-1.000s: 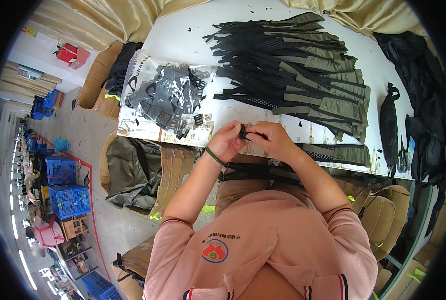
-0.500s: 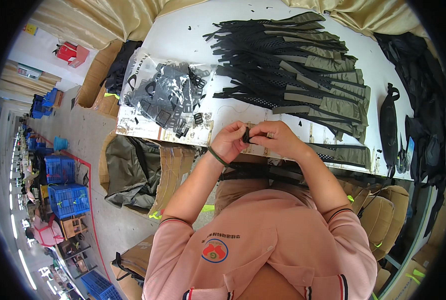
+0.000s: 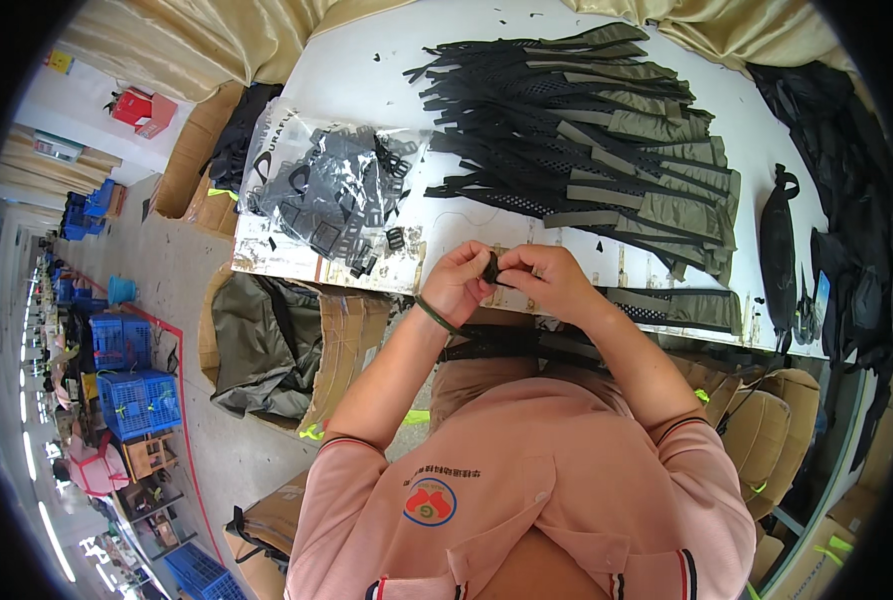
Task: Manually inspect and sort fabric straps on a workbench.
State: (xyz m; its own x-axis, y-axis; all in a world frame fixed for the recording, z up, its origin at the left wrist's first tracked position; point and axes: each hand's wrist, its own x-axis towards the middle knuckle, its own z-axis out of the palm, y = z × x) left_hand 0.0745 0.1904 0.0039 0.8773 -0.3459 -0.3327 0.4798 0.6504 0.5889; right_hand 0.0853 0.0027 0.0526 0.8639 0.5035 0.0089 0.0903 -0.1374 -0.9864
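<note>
Above the table's front edge, my two hands meet with fingertips pinched together. My left hand (image 3: 456, 284) grips one side of a small black strap end (image 3: 490, 268), and my right hand (image 3: 546, 279) pinches its other side. Fingers cover much of it, so I cannot tell whether a buckle sits on it. Below my hands, a black mesh strap piece (image 3: 511, 341) lies across my lap. To the left on the table rests a clear plastic bag (image 3: 311, 190) of black plastic buckles. Several loose buckles (image 3: 395, 238) lie beside it.
A pile of black mesh and olive straps (image 3: 606, 150) covers much of the white table (image 3: 366, 75). Another strap piece (image 3: 686, 309) runs along its front edge. Scissors (image 3: 809, 318) and black pouches lie right. A cardboard box (image 3: 351, 350) with olive fabric stands below left.
My fingers have shifted slightly around the black strap end, and my right hand has turned a little. Both hands stay in nearly the same spot.
</note>
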